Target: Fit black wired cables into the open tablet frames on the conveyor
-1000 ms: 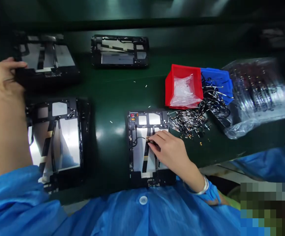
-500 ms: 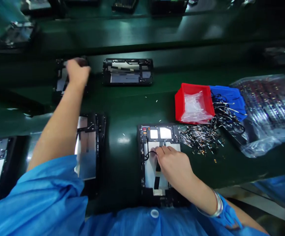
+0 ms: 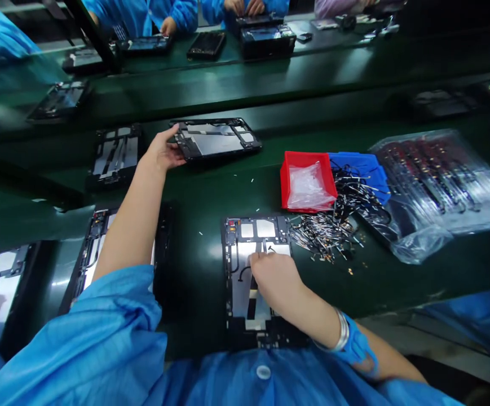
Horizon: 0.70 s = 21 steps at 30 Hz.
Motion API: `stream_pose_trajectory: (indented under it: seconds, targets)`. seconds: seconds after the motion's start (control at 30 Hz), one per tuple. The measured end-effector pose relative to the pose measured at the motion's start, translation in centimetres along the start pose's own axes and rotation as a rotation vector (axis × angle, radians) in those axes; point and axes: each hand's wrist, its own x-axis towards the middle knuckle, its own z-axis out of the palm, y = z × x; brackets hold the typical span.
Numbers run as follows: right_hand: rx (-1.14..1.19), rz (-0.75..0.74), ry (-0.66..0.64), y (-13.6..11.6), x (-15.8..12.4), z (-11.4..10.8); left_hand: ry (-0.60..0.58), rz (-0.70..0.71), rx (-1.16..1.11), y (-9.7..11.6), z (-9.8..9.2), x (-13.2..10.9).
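My left hand [image 3: 164, 151] grips the left end of an opened tablet [image 3: 217, 144], thumb on top and fingers beneath. That tablet lies slightly tilted, its inner side facing up. Lower down, my right hand [image 3: 276, 276] is closed in a pinch above another opened tablet [image 3: 240, 301], which lies flat in front of me. A thin black cable [image 3: 243, 272] with a curved end sticks out from its fingers, and a short dark end shows above the knuckles. The fingertips themselves are hidden. Left of my left hand lies one more opened tablet [image 3: 115, 155].
A red bin [image 3: 287, 180] of clear plastic pieces stands beside a blue bin [image 3: 380, 175] with black cables. Loose small cables [image 3: 325, 234] lie before them. Plastic-wrapped parts [image 3: 443, 180] lie at right. Under my left forearm are stacked tablets [image 3: 88, 242]. Co-workers' hands [image 3: 245, 7] show across the bench.
My left hand has moved right from the left tablet to the middle one, now gripped and turned slightly. My right hand stays over the near tablet. The view has tilted up.
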Motion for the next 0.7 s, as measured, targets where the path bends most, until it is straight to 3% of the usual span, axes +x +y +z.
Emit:
stream_pose_trajectory:
  seconds: [0.07, 0.13, 0.23, 0.37, 0.47, 0.53, 0.63, 0.7]
  targets:
    - [0.011, -0.024, -0.037, 0.4, -0.3, -0.3, -0.034, 0.032, -0.059, -0.4, 1.1, -1.5]
    - [0.094, -0.056, 0.005, 1.3, -1.1, -0.6, -0.043, 0.066, -0.109, -1.2, 2.2, -3.4]
    - [0.472, -0.101, 0.248, 3.8, -3.0, -0.7, -0.049, 0.157, -0.160, -2.9, 2.5, -8.1]
    - [0.979, -0.062, 0.605, 7.5, -5.9, 0.2, -0.138, 0.285, -0.204, -7.3, 0.1, -18.1]
    - [1.183, 0.077, 0.816, 9.1, -7.2, 1.1, -0.091, 0.211, -0.234, -12.2, -2.4, -25.7]
    - [1.274, 0.136, 0.887, 9.4, -7.6, 1.4, -0.046, 0.147, -0.249, -15.9, -3.4, -29.5]
    - [1.328, 0.160, 0.891, 8.9, -7.8, 1.5, -0.040, -0.004, -0.265, -20.7, -3.9, -32.9]
    - [1.328, 0.156, 0.858, 8.1, -7.5, 1.4, -0.113, -0.113, -0.273, -22.9, -4.0, -33.8]
